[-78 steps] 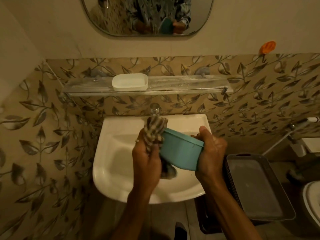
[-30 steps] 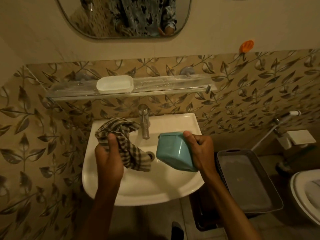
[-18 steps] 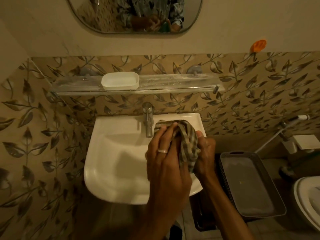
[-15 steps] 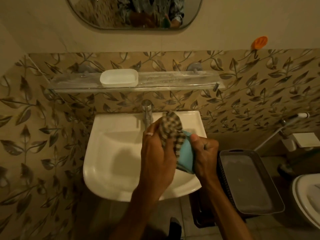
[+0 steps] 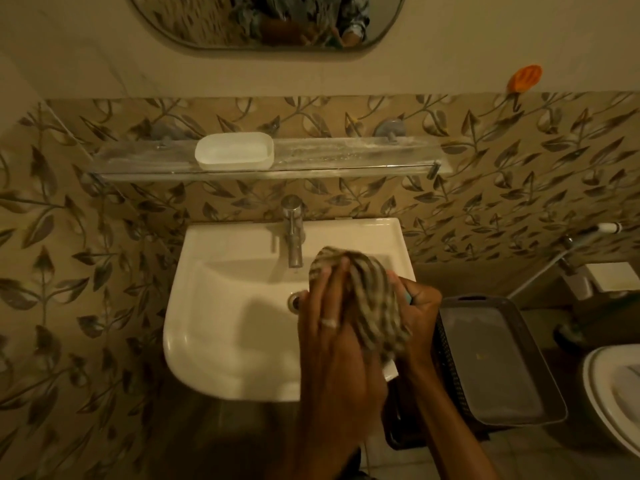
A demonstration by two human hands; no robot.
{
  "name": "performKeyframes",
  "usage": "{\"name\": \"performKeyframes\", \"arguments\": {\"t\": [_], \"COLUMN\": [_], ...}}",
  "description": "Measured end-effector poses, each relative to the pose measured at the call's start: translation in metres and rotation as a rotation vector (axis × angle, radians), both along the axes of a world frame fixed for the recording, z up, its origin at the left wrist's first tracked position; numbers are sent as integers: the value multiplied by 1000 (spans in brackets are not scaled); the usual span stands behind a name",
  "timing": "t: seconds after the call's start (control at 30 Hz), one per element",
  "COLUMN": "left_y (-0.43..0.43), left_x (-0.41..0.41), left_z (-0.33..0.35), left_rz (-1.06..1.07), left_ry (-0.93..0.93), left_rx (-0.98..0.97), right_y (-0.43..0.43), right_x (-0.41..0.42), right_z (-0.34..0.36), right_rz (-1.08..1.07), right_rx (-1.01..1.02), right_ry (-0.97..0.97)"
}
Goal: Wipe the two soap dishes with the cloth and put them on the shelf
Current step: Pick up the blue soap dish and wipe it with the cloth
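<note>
Over the right side of the white sink (image 5: 221, 341), my left hand (image 5: 329, 327) presses a striped cloth (image 5: 367, 299) flat against the teal soap dish (image 5: 409, 298). The cloth covers nearly all of that dish; only a thin teal sliver shows by my right thumb. My right hand (image 5: 419, 306) grips the dish from the right. A white soap dish (image 5: 234, 150) stands on the glass shelf (image 5: 346, 157), left of its middle.
A chrome tap (image 5: 293, 230) rises at the back of the sink, just left of the cloth. A dark basket with a grey tray (image 5: 498, 358) stands right of the sink, a toilet (image 5: 613, 393) further right. A mirror (image 5: 263, 22) hangs above.
The cloth has spread from a bunch at the dish's rim to cover almost the whole teal dish. My left hand has flattened over it, and both hands sit slightly right.
</note>
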State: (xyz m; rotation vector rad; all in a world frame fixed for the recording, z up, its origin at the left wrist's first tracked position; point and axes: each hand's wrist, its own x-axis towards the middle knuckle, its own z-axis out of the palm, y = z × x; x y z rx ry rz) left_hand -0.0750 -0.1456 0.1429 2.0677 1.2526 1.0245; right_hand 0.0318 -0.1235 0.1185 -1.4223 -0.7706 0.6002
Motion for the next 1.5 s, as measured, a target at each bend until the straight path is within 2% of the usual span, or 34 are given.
{"name": "performKeyframes", "arguments": {"t": [0.1,0.17,0.23,0.27,0.37,0.4,0.53,0.6,0.67,0.7,0.77,0.83,0.93,1.03,1.17,1.23,1.33,1.5], "left_y": [33,24,-1,-13,-17,-9,29,37,38,38,47,60,74,75,66,63,68,86], "left_x": [-4,-8,-4,1,9,8,-5,-15,-27,-34,-43,-54,-73,-89,-99,-95,-83,-49], "left_z": [8,7,-2,-6,-5,3,21,16,1,-6,-16,-20,-18,-12,10,22,35,52], "left_rz": [111,171,237,232,83,44,93,89,126,140,172,244,326,316,198,129,80,-156], "left_ry": [-225,-290,-218,-126,72,53,-148,-288,-352,-402,-661,-885,-968,-960,-504,-386,-310,-227], "left_rx": [-399,-482,-394,-295,46,26,-371,-589,-766,-855,-1012,-1073,-985,-816,-362,-221,-38,-122], "right_y": [-4,-5,-4,-3,-3,-5,-8,-9,-13,-14,-14,-10,-9,-13,-13,-11,-11,-7], "right_x": [-4,-1,4,4,-1,-4,-2,1,4,4,5,11,16,20,18,18,15,8], "right_z": [0,-2,-5,-5,-10,-12,-11,-10,-15,-16,-14,-9,-6,-10,-5,-4,1,11], "right_rz": [-21,-40,-68,-80,-47,-28,-9,-41,-91,-112,-141,-131,60,215,293,325,353,367], "right_rx": [34,21,-1,-12,-15,4,123,134,114,108,79,-19,-223,-227,-166,-126,-89,7], "right_ry": [-24,-97,-123,-99,6,4,-123,-129,-106,-53,179,416,686,803,887,886,842,790]}}
